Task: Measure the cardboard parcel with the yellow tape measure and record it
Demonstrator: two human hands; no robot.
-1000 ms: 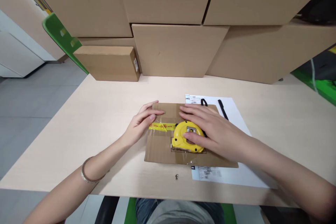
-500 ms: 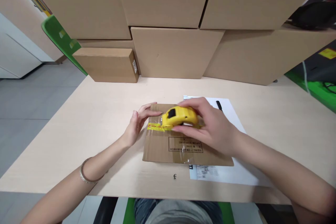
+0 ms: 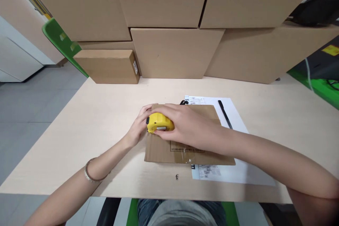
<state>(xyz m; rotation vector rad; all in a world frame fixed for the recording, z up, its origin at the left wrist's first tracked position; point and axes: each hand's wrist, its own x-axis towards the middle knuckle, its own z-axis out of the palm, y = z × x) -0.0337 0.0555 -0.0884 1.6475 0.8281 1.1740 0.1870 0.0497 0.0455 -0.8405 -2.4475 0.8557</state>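
Note:
A yellow tape measure (image 3: 160, 123) is gripped in my right hand (image 3: 182, 122), over the left part of a small cardboard box (image 3: 161, 148). Its black-tipped front faces left, at the box's left edge. My left hand (image 3: 139, 123) lies against that edge near the far corner, fingers stretched out, close to the front of the tape measure. My right hand and the tape measure partly hide its fingertips. Clear tape and a printed label frame show on the box top, partly under my right forearm.
White printed paper (image 3: 212, 173) lies beneath the box, with a black pen (image 3: 225, 114) on it. A small dark object (image 3: 177, 177) is near the table's front edge. A longer carton (image 3: 106, 69) stands at the back left, before large cardboard panels (image 3: 177, 53).
My right hand has slid the tape measure left along the box to its left edge. The yellow blade stretched over the box top no longer shows. More of the pen is visible.

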